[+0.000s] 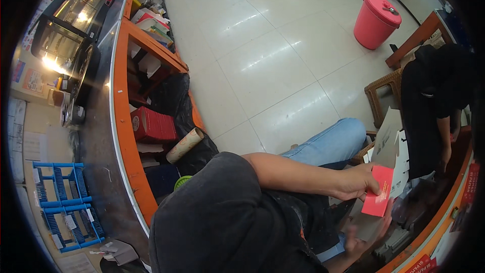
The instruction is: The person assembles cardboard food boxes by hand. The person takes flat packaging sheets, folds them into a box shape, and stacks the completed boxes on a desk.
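Dark-sleeved shoulder (pixel 222 217) fills the foreground, and past it the left hand (pixel 359 181) pinches the top edge of a red card (pixel 379 198). Below, the right hand (pixel 365 235) lies open-fingered under the card's lower edge, touching it. Flat white cartons (pixel 391 149) stand just behind, near the desk's orange front edge (pixel 434 235).

- Red flat packet (pixel 379 198), pinched in the hand (pixel 358 181).
- Red boxes (pixel 151 125) stacked on the orange shelf (pixel 124 121).
- White flattened cartons (pixel 394 146) just beyond the packet.
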Motion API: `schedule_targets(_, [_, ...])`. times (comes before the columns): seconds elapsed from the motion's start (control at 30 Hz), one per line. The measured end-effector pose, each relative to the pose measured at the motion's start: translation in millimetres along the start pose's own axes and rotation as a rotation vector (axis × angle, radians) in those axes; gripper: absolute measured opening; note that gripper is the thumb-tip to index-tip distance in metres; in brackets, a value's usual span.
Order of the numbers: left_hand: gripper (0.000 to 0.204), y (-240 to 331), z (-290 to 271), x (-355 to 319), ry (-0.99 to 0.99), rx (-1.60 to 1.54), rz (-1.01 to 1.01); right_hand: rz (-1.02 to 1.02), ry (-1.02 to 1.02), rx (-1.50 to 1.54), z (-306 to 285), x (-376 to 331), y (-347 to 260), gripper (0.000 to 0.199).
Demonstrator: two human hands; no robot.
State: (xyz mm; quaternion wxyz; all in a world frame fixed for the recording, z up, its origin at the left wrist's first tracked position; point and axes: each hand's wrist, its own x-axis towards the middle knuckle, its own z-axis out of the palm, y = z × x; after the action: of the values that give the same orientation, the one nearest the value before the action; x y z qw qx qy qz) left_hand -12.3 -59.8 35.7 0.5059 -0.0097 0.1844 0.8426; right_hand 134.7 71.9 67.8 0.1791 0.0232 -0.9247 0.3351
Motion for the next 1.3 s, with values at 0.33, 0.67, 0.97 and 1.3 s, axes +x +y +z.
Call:
schedule_targets(0.33, [0.050, -30, -9, -7, -0.193, 0.629, 0.338, 0.149, 0.331, 0.471, 1, -36, 13, 0.072])
schedule_targets(0.67, [0.031, 2, 12, -6, -0.380, 0.626, -0.174, 0.000, -0.100, 0.002, -62, -29, -10, 0.051])
schedule_targets(0.97, [0.036, -25, 11, -11, -0.241, 0.513, -0.258, 0.014, -0.003, -0.350, -33, -43, -9, 0.052])
schedule_targets(1.3, [0.037, 2, 19, -4, -0.386, 0.877, -0.286, 0.189, 0.223, 0.225, -33, -48, 5, 0.062])
